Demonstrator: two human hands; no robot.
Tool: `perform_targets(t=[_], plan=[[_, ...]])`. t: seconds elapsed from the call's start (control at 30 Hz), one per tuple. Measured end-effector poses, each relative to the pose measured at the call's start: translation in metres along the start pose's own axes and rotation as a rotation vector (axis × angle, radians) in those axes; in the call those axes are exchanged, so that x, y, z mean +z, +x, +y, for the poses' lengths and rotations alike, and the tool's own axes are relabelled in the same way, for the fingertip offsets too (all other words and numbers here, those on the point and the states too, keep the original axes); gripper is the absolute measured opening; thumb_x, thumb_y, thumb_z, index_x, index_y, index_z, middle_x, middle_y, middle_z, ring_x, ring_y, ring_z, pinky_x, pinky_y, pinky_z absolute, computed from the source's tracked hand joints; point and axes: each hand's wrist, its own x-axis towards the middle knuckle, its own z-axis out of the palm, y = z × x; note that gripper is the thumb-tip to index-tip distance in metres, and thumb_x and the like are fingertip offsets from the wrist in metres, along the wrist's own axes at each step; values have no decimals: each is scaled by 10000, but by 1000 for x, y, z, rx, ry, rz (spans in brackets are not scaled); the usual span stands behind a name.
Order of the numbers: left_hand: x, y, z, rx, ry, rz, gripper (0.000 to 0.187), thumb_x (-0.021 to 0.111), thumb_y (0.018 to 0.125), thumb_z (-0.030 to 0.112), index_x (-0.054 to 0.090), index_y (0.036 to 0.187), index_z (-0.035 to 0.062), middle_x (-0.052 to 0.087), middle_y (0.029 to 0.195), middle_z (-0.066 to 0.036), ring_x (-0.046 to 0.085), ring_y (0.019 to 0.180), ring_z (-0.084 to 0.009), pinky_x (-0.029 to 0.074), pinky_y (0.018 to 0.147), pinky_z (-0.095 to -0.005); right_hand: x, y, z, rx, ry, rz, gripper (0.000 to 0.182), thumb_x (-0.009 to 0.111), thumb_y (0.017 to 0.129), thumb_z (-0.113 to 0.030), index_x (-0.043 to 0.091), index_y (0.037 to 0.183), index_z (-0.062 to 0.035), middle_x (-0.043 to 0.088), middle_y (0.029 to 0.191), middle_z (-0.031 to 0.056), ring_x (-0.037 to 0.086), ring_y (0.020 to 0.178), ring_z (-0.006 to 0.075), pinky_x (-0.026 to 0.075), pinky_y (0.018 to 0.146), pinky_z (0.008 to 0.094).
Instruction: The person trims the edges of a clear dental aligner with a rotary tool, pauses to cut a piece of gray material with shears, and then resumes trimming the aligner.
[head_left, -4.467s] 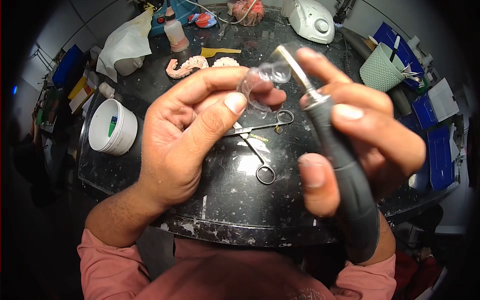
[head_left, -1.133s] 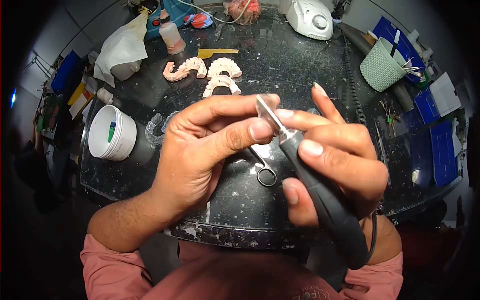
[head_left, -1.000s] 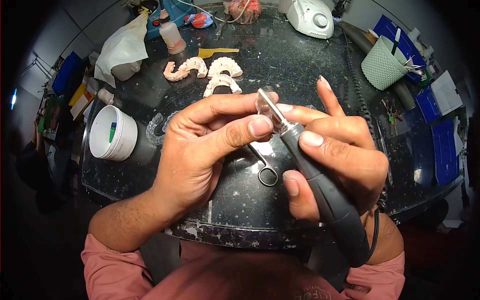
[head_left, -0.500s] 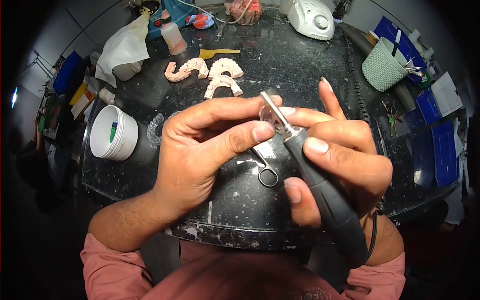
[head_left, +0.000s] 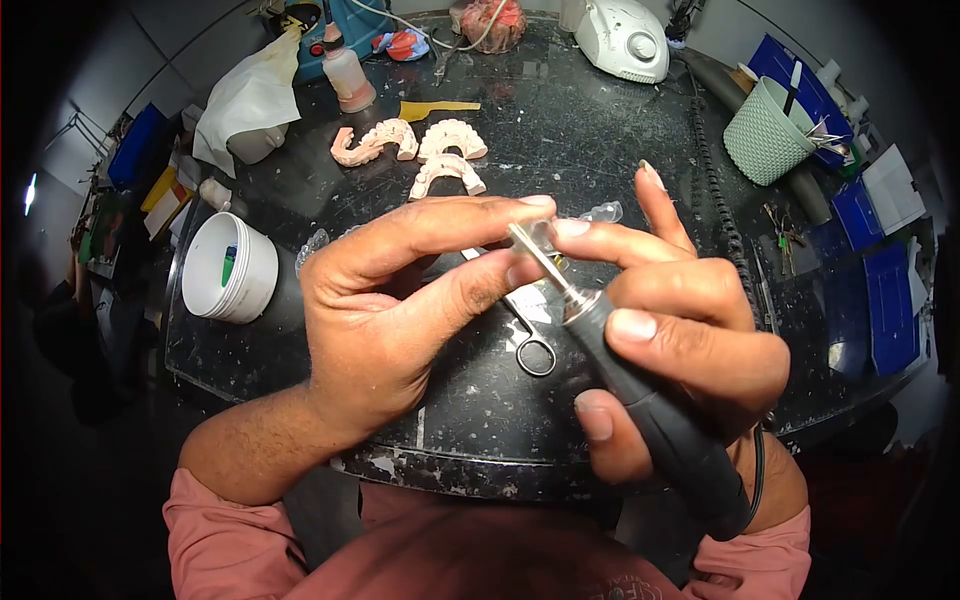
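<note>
Between the thumb and index fingertip of my left hand (head_left: pixel 375 310) is a clear plastic dental aligner (head_left: pixel 541 238), mostly hidden by fingers. My right hand (head_left: pixel 700 335) is wrapped round a black rotary handpiece (head_left: pixel 655 410), its cord trailing by the wrist. The metal bit (head_left: pixel 548 268) points up and left, overlapping the aligner in this view. My right index fingertip rests right at the aligner's edge, and the little finger is raised. Below the hands lie scissors (head_left: pixel 536 356), one finger loop showing. Another clear piece (head_left: pixel 312 246) shows behind my left hand.
Pink-white dental models (head_left: pixel 448 175) sit beyond my hands. A white tub (head_left: pixel 230 268) stands left, a green woven pot (head_left: pixel 768 130) of tools at the back right. A white control box (head_left: pixel 622 40), a bottle (head_left: pixel 349 80) and a coiled cord (head_left: pixel 705 170) are further back.
The bit has shifted slightly left and down, and the handpiece has tilted a little. My left hand has moved slightly left, still pinching the aligner.
</note>
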Motion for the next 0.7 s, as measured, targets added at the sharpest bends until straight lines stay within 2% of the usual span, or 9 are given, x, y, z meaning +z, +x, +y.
perform_targets(t=[0.2, 0.43, 0.5, 0.53, 0.7], plan=[[-4, 4, -3, 158, 164, -64, 233, 668, 845, -39, 656, 1077, -20, 676, 1102, -180, 630, 1088, -288, 491, 966, -408, 0, -1, 3, -34, 27, 2, 410, 672, 883, -271, 400, 1124, -81, 510, 953, 144, 662, 987, 390, 336, 1069, 647], [-5, 3, -3, 147, 157, -49, 219, 661, 853, -41, 646, 1071, -23, 670, 1107, -184, 626, 1098, -284, 486, 976, -408, 2, -1, 0, -15, 24, 7, 418, 668, 887, -277, 393, 1132, -80, 504, 937, 145, 662, 983, 396, 348, 1063, 642], [-3, 2, -1, 60, 103, -28, 241, 670, 842, -52, 638, 1079, -25, 664, 1117, -178, 629, 1091, -274, 490, 975, -401, 0, 1, -1, -11, 1, -34, 423, 673, 887, -286, 395, 1135, -85, 505, 936, 138, 659, 991, 399, 348, 1061, 645], [-3, 1, -1, 60, 104, -28, 241, 670, 842, -52, 638, 1079, -25, 664, 1117, -178, 629, 1091, -274, 490, 975, -401, 3, -2, -1, 12, 25, 21, 427, 677, 887, -295, 397, 1139, -94, 512, 940, 129, 657, 999, 400, 345, 1059, 650], [-2, 0, -1, 84, 68, -33, 257, 682, 834, -53, 623, 1083, -28, 656, 1121, -176, 632, 1082, -259, 499, 960, -392, 2, -2, 0, -14, 37, -27, 435, 678, 888, -298, 395, 1147, -93, 509, 957, 134, 654, 1008, 406, 352, 1053, 650]])
